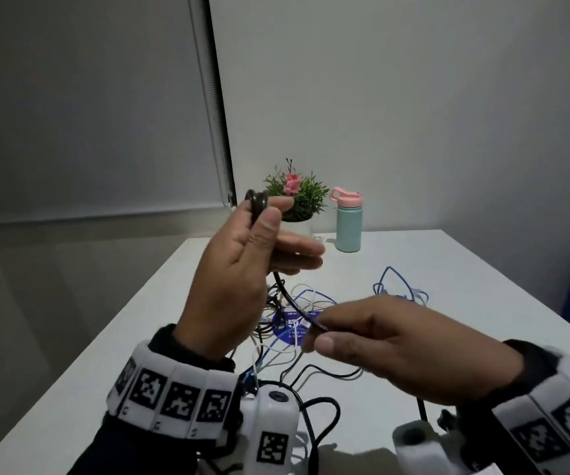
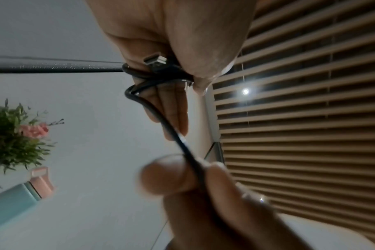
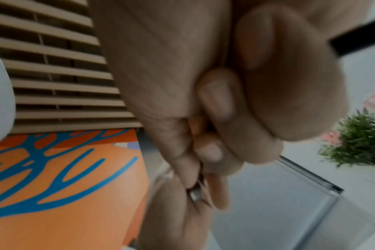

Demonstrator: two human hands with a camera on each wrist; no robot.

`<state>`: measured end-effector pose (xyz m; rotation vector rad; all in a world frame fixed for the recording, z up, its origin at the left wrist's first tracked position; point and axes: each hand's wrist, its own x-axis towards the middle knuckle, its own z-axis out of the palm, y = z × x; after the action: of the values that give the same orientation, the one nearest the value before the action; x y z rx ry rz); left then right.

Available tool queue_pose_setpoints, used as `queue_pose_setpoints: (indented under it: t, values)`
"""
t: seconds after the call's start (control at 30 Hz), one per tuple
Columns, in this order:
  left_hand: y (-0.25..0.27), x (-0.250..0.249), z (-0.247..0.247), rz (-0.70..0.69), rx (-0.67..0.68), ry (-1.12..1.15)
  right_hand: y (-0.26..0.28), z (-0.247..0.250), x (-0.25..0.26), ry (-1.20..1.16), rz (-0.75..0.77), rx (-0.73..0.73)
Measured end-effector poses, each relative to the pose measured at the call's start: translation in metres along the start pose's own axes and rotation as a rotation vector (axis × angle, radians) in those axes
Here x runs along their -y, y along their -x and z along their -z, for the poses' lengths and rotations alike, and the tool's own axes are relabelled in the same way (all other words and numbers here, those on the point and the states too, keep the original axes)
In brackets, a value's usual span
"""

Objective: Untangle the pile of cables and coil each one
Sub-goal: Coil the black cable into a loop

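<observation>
Black cable (image 1: pixel 285 296): runs from hand to hand (a small coil up top).
Left hand (image 1: pixel 239 269): thumb pinches the coil.
Right hand (image 1: pixel 396 347): fingertips pinch the cable.

Black cable (image 1: pixel 285 293) partly coiled, tangled pile (image 1: pixel 290 337) on table

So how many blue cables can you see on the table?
2. One blue cable lies in the tangle under the hands; another blue cable lies apart, right of it. The tangle may hide more.

cable pile (image 1: pixel 297 323) mid-table (image 1: pixel 482 337), plant (image 1: pixel 297 193) and bottle (image 1: pixel 348 221) behind, bottle apparently right of plant
</observation>
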<state>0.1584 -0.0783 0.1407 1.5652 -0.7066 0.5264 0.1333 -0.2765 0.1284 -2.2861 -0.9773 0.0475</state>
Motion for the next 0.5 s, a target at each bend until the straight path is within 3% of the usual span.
queue_pose_setpoints:
  t: [0.17, 0.27, 0.37, 0.5]
  values:
    - [0.004, 0.012, 0.002, -0.032, 0.099, -0.499, 0.006, 0.011, 0.005, 0.112, 0.025, -0.270]
    - [0.005, 0.017, -0.001, 0.022, 0.170, -0.628, 0.003, 0.009, 0.004, 0.063, 0.055, -0.339]
    - [0.007, 0.019, -0.004, 0.153, 0.251, -0.519, 0.002, 0.007, 0.003, -0.017, 0.094, -0.400]
    - [0.009, 0.015, -0.006, 0.508, 0.381, -0.179, 0.001, 0.006, 0.001, 0.114, 0.139, -0.460]
